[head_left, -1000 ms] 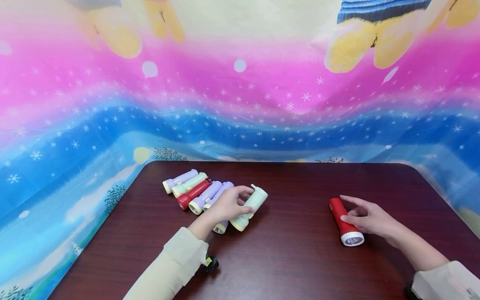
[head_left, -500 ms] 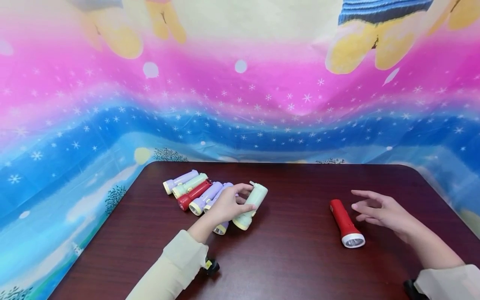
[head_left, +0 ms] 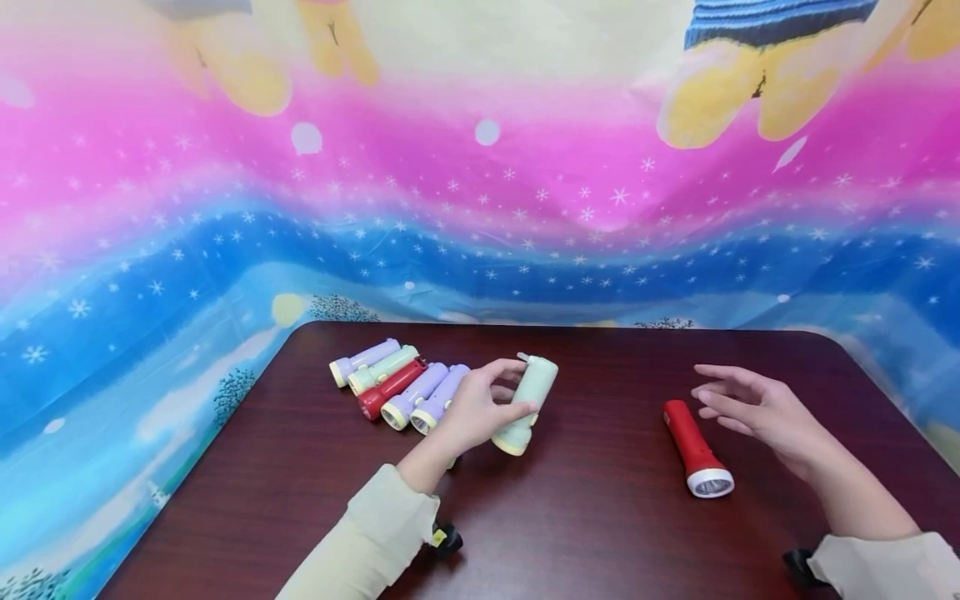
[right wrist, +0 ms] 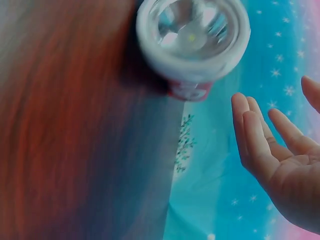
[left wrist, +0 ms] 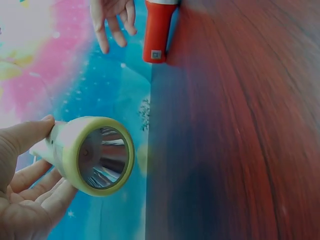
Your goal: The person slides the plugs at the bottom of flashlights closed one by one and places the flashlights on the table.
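My left hand (head_left: 480,408) grips a pale green flashlight (head_left: 532,392) around its body, thumb on one side and fingers on the other. Its yellow-rimmed lens end (left wrist: 102,157) faces the camera in the left wrist view. My right hand (head_left: 761,417) hovers with loosely spread fingers and nothing in it, just right of a red flashlight (head_left: 688,442) with a white head. That red flashlight lies on the table, lens toward me; its white rim (right wrist: 192,60) looms large in the right wrist view.
To the left, several flashlights lie side by side in a slanting row: a purple one (head_left: 363,361), a green one (head_left: 386,367), a red one (head_left: 390,390) and more purple ones (head_left: 412,396). The dark wood table (head_left: 585,533) ends at a printed cloth backdrop (head_left: 480,200).
My right hand has let go of the red flashlight and lifted off to its right. My left hand has raised the green flashlight and carried it rightward, away from the row.
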Action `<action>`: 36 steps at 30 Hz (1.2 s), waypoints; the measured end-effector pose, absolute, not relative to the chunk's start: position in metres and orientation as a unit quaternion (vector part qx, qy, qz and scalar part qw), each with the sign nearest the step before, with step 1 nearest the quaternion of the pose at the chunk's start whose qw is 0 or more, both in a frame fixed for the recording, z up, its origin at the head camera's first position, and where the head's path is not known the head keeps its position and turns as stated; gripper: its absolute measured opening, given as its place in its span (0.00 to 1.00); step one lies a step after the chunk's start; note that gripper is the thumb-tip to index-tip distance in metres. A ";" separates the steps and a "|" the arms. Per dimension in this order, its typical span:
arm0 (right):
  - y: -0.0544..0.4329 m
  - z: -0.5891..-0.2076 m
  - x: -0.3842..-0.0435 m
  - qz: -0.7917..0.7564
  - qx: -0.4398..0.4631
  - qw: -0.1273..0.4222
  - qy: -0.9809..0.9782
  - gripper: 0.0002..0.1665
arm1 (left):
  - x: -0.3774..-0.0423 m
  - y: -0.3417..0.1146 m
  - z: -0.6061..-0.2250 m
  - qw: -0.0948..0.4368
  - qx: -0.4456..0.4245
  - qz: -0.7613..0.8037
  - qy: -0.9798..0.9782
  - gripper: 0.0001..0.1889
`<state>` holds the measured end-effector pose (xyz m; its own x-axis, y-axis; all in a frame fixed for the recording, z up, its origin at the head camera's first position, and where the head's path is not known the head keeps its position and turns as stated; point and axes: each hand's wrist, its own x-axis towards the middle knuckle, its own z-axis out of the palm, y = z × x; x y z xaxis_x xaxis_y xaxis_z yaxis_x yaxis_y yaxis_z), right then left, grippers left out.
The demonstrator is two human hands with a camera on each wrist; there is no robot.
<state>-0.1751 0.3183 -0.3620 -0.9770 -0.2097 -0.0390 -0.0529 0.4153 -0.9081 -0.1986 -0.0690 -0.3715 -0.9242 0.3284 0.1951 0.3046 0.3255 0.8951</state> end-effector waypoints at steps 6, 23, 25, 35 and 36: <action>0.300 -0.357 -0.179 -0.568 -0.113 0.050 0.814 0.27 | -0.198 -0.059 -0.370 -0.012 0.182 0.569 0.802 0.28; 0.246 -0.341 -0.192 -0.565 -0.172 0.018 0.807 0.28 | -0.190 -0.044 -0.370 -0.052 0.168 0.617 0.767 0.27; 0.239 -0.340 -0.194 -0.568 -0.177 0.018 0.803 0.28 | -0.189 -0.043 -0.371 -0.056 0.167 0.617 0.767 0.27; 0.208 -0.339 -0.200 -0.573 -0.186 0.024 0.798 0.28 | -0.186 -0.036 -0.372 -0.052 0.165 0.616 0.769 0.27; 0.205 -0.339 -0.200 -0.574 -0.188 0.026 0.796 0.28 | -0.186 -0.035 -0.372 -0.051 0.165 0.613 0.771 0.27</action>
<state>-0.2002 0.2053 -0.3389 -0.9276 -0.3296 0.1755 -0.2706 0.2694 -0.9242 -0.1855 -0.0353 -0.3720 -0.9404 0.1920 0.2806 0.3167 0.1948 0.9283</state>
